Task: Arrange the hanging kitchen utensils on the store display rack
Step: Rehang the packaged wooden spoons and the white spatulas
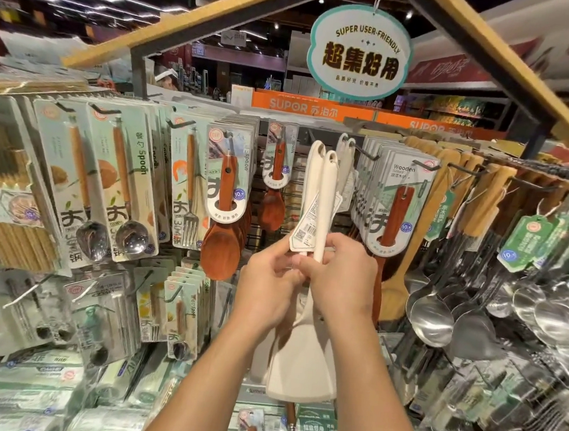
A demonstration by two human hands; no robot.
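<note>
Both hands, left hand [268, 279] and right hand [341, 278], have fingers clamped on two smooth cream plastic spatulas [301, 364], held upright before the display rack [479, 170], flat blades down, I note.

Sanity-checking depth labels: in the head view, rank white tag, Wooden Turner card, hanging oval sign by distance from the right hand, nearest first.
1. White tag: touching the right hand, at its upper left, on the cream spatulas.
2. Wooden Turner card: on a hook just up and right.
3. Oval sign: hanging overhead from the roof frame, farthest.
</note>
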